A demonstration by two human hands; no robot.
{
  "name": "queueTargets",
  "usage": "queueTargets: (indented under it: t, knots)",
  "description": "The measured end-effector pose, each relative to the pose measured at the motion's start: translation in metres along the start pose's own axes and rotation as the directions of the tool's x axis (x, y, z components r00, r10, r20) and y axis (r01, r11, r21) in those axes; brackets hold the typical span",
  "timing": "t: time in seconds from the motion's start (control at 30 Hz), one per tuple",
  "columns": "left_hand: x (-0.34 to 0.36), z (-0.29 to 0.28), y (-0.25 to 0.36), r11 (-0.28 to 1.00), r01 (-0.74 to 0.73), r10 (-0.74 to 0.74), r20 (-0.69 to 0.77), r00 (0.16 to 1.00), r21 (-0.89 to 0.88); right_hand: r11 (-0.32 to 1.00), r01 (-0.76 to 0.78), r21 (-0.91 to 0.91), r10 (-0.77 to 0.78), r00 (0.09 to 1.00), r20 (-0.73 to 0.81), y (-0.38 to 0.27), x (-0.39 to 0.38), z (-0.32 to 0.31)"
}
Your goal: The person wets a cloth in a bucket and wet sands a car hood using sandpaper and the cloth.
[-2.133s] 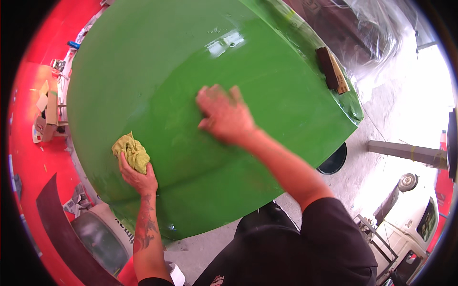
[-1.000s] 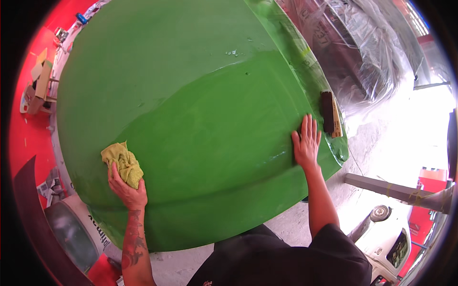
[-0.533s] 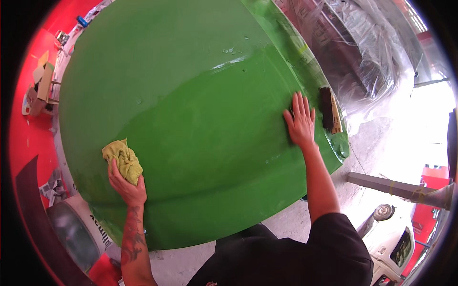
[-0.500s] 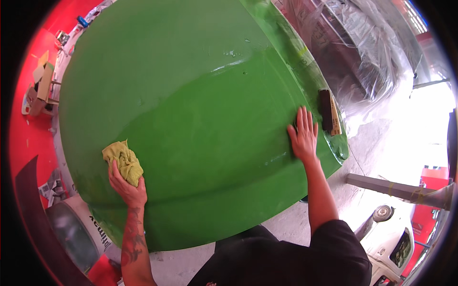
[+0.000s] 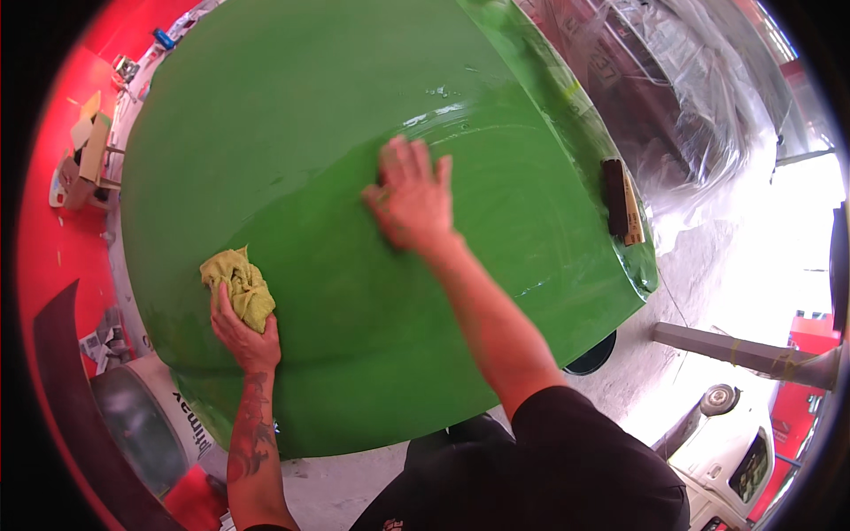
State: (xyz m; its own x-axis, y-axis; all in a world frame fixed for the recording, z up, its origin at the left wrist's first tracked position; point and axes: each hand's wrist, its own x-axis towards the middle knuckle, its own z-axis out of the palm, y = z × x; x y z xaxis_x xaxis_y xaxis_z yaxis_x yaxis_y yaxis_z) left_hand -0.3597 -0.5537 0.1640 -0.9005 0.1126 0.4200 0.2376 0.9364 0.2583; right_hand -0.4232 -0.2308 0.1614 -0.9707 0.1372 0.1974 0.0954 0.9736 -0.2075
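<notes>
My left hand [image 5: 246, 334] grips a crumpled yellow cloth [image 5: 237, 279] against the lower left of a large green curved car panel [image 5: 328, 327]. My right hand [image 5: 410, 195], blurred, lies palm down with fingers apart near the panel's middle; whether anything is beneath it I cannot make out. A wet, brighter green patch with streaks and droplets surrounds that hand. On the panel's right edge rests a dark sanding block [image 5: 615, 195] beside a strip of tan abrasive paper [image 5: 632, 212].
A plastic-covered item [image 5: 673, 106] stands at upper right, above a grey post [image 5: 708, 339]. A white vehicle [image 5: 717, 460] is at lower right, a black round container [image 5: 593, 354] under the panel. Cardboard boxes [image 5: 87, 164] and a dark curved part [image 5: 62, 363] line the left side.
My right hand has swept left from the panel's right edge to its middle. My left hand keeps hold of the cloth, slightly higher. Fresh curved streaks show on the wet patch.
</notes>
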Motion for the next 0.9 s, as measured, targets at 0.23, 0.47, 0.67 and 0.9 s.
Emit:
queueTargets:
  t: [0.23, 0.47, 0.67, 0.9]
  knots:
    - [-0.004, -0.002, -0.008, 1.000, 0.004, -0.003, -0.014, 1.000, 0.021, 0.961, 0.260, 0.096, -0.272, 0.951, 0.144, 0.006, -0.027, -0.013]
    - [-0.001, 0.004, 0.004, 1.000, 0.009, -0.009, -0.022, 1.000, -0.011, 0.922, -0.374, -0.095, 0.380, 0.924, 0.043, 0.165, 0.035, -0.027]
    - [-0.002, 0.000, -0.004, 1.000, 0.002, -0.001, -0.022, 1.000, 0.030, 0.985, 0.161, 0.061, -0.169, 0.972, 0.163, -0.042, -0.066, -0.011]
    - [-0.001, 0.000, 0.002, 1.000, 0.013, -0.013, -0.001, 1.000, 0.013, 0.981, -0.158, -0.116, 0.180, 0.961, 0.210, 0.105, -0.001, -0.053]
